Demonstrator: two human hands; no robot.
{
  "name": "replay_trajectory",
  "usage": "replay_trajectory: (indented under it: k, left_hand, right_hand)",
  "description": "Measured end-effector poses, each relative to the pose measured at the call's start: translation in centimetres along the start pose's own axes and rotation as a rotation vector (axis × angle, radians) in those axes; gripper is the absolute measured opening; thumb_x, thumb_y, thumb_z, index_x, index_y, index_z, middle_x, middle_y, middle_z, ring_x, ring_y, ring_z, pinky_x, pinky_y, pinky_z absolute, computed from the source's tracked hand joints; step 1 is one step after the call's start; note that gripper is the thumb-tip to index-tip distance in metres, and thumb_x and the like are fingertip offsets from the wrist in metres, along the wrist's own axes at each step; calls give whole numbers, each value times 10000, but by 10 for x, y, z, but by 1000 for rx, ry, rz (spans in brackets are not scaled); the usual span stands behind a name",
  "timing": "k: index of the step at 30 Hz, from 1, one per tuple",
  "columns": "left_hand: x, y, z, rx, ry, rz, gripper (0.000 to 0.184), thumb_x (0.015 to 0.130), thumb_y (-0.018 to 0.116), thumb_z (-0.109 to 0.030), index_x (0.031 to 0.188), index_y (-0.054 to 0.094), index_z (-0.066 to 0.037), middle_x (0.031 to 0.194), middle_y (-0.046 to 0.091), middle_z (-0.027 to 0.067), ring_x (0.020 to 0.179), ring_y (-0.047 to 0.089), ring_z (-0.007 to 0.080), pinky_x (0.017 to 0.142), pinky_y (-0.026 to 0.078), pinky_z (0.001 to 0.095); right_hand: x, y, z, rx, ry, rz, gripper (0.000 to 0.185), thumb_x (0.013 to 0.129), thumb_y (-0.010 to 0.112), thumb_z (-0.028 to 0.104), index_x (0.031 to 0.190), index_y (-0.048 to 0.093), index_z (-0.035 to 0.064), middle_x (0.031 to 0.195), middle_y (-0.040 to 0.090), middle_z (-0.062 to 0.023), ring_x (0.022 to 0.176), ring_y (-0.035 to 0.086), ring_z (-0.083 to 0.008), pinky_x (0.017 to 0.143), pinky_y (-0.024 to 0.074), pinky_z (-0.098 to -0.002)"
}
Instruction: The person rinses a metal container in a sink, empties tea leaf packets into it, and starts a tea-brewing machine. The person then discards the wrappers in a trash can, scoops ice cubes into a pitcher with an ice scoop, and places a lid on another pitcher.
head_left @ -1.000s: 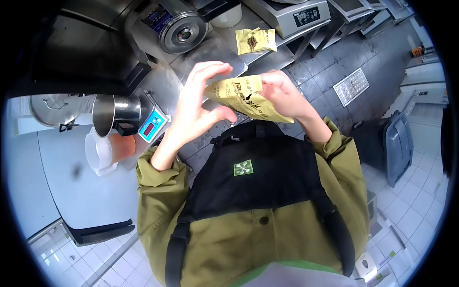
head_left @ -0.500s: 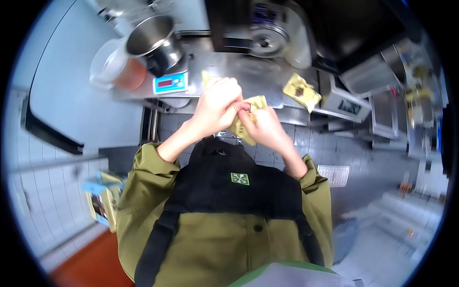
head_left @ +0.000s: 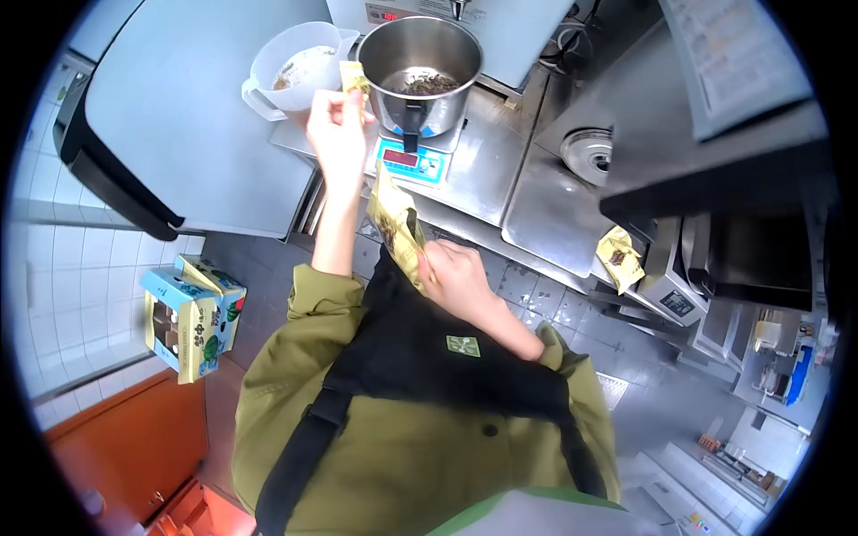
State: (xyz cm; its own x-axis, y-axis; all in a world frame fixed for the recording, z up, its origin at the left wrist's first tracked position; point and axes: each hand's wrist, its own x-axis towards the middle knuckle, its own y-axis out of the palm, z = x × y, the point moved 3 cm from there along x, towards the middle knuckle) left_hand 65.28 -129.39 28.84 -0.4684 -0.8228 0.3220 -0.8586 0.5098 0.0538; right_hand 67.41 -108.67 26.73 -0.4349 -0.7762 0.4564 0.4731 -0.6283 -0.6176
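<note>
Pinched between the fingers of my left hand (head_left: pixel 338 125) is a small yellow packet piece (head_left: pixel 354 79), raised beside the pot's left rim. My right hand (head_left: pixel 454 275) grips the lower part of a yellow packet (head_left: pixel 391 214), held in front of my apron with its upper end toward the scale. The steel pot (head_left: pixel 418 54) has dark loose leaves (head_left: pixel 429 85) on its bottom and stands on a scale with a blue panel (head_left: pixel 413 163). To the pot's left is a translucent plastic jug (head_left: pixel 299 67).
A crumpled yellow packet (head_left: pixel 619 259) lies at the counter's right edge, near an appliance with a keypad (head_left: pixel 677 304). A round metal lid (head_left: pixel 588 155) is on the right. Printed boxes (head_left: pixel 192 322) stand at the left, below the pale-blue door (head_left: pixel 197 107).
My hands have moved apart, the left up toward the pot with a yellow piece, the right keeping the packet. The view has turned toward the pot, whose leaves now show.
</note>
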Motion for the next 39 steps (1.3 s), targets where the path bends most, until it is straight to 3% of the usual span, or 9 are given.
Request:
replay_trajectory:
  k: [8,12,17,20,22,26,31,38,39]
  left_hand:
    - [74,-29,-10,-71,54,234,133,910,438,-103,900,539,-16,904,563,71,563,493,65,518,372,179]
    - [98,-31,27,28,85,719,203,898,399,-65,1012,557,-8,869,509,20,754,486,70,663,387,212]
    - [125,-31,34,-110,-35,856,113,824,594,-102,865,559,-3,807,512,-5,750,474,62,665,378,191]
    - [155,-33,14,-62,-17,801,102,798,629,-78,769,546,-27,685,539,-26,610,461,27,542,362,163]
    - [174,-35,-3,178,-205,830,131,794,641,-115,750,555,-25,644,542,-29,584,470,26,520,365,168]
    - [211,1,-19,653,85,921,217,756,645,-205,692,583,-7,571,576,58,542,519,80,524,410,234]
    - [239,61,12,950,186,1129,263,696,656,-254,625,584,-11,565,576,94,543,544,157,551,432,298]
    - [257,116,28,1114,96,1278,261,713,620,-265,620,582,-25,550,524,21,485,461,100,420,356,255]
    - [257,120,30,1146,55,1321,258,716,608,-271,633,580,-28,541,503,8,466,437,93,405,336,251]
  right_hand:
    - [84,-5,-11,-8,128,14,186,786,562,70,655,438,23,587,450,-116,554,477,-292,484,387,-379]
    - [118,-12,-27,148,93,-47,226,804,551,79,664,392,2,626,407,-121,608,432,-300,555,362,-375]
    - [141,-2,-54,244,215,-162,202,864,510,161,777,470,-16,712,465,-132,680,477,-284,616,392,-323]
    - [153,11,-66,598,472,-324,260,874,534,235,1029,494,30,913,578,-39,836,527,-105,718,425,-244]
    - [153,37,-84,1065,594,-390,327,874,540,253,1118,447,57,977,572,-43,875,541,-111,757,434,-251]
    - [153,75,-89,1843,772,-321,350,909,458,252,1178,411,33,1129,527,-113,1060,507,-200,892,407,-343]
    - [154,98,-98,2031,909,-254,382,909,392,171,1201,354,-72,1240,419,-213,1176,409,-284,1030,299,-393]
    - [171,91,-99,2034,950,-318,304,934,342,199,1131,435,-13,1204,484,-157,1100,484,-231,927,390,-332]
    - [169,94,-105,2057,975,-337,263,923,387,191,1091,468,6,1101,551,-122,990,535,-180,814,444,-297]
